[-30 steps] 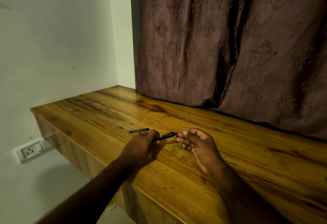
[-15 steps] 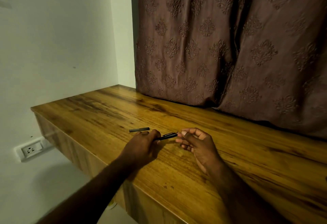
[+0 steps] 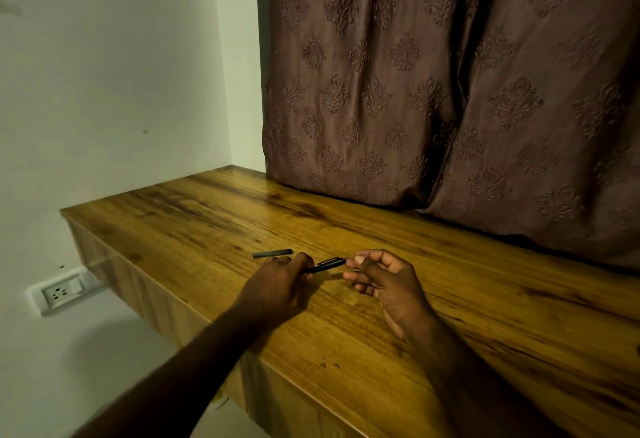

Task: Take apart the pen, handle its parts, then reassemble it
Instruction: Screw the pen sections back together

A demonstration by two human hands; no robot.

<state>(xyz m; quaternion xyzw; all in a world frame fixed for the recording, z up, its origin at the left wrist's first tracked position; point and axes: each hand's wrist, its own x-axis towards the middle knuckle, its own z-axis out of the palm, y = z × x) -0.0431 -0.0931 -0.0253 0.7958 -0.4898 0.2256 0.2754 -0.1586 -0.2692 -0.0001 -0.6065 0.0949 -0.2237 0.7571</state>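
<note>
A black pen body [image 3: 323, 265] is held above a wooden desk [image 3: 450, 299], its rear end clamped in the closed left hand [image 3: 277, 285] and its free end met by the thumb and forefinger of the right hand [image 3: 384, 281]. Those fingertips [image 3: 358, 260] are pinched together at the pen's tip; whether a small part is gripped between them cannot be told. A separate dark tubular piece [image 3: 272, 253], probably the pen's cap or a barrel section, lies on the desk just beyond the left hand, apart from it. The step is judged to be the working of a part at the pen's front end, either off or on. It is best done with the body kept steady in the left fist, the right fingers aligned straight along the pen's axis, and the turning or pulling kept gentle, low over the desk so that any small piece that slips is easily found.
</note>
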